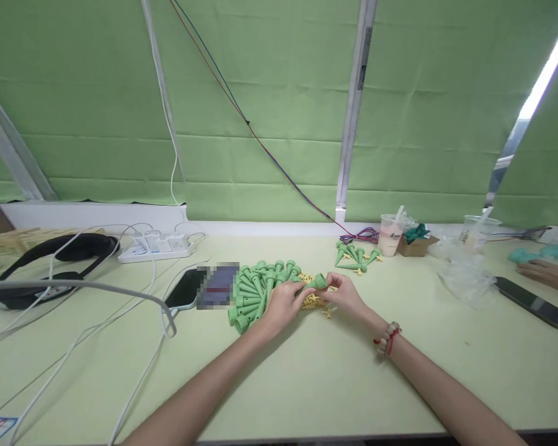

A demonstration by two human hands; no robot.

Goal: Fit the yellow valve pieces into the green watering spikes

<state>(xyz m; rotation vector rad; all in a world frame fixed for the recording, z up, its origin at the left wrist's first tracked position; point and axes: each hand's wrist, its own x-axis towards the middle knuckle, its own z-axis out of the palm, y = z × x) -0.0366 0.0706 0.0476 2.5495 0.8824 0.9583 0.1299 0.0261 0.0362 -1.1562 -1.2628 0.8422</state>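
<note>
My left hand is closed round a green plastic spike, its wide cup end pointing right. Close by that cup end, my right hand has its fingers pinched; whatever they hold is hidden or too small to make out. To the left lies a heap of similar green spikes. Small yellow plastic pieces are piled beneath and between my hands, partly covered by them. Farther back, a smaller group of green spikes lies with a few yellow bits at their ends.
Left are a phone, headphones, a power strip and loose white cables. At the back right stand a drink cup, a small cardboard box and a plastic bag. Another person's hand rests far right, near a dark phone.
</note>
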